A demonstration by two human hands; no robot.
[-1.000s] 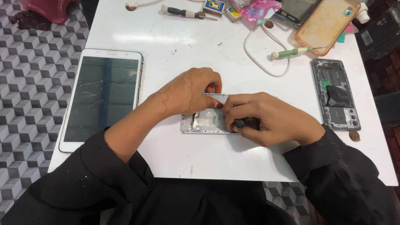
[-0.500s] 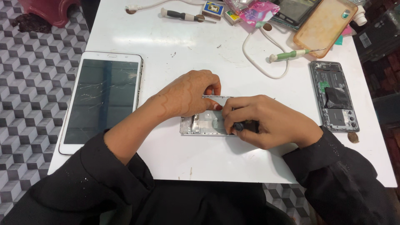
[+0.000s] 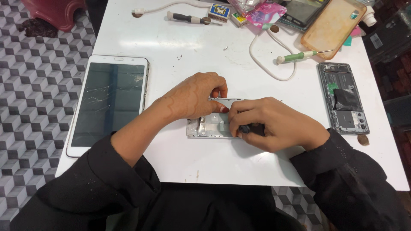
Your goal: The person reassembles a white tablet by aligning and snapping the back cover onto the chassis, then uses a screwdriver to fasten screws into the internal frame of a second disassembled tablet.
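An opened phone frame, silvery and stripped down to its metal mid-chassis, lies flat near the middle of the white desk, mostly covered by both hands. The left hand arches over its upper left part, fingertips pressed down on the top edge to pin it; it grips by pressure rather than closing around anything. The right hand is curled tight around a small dark tool, probably a screwdriver handle, whose tip meets the frame's inside; the tip itself is hidden. Such a frame looks light, thin and stiff but easily bent, with sharp edges, small exposed parts and a smooth underside that would slide on the desk; it is best held by its long side rails, fingers kept off the inner parts. Off to the left lies a large white tablet with a cracked screen. To the right rests another opened phone, with a green-handled screwdriver and a white cable above it, and an orange phone case at the far edge.
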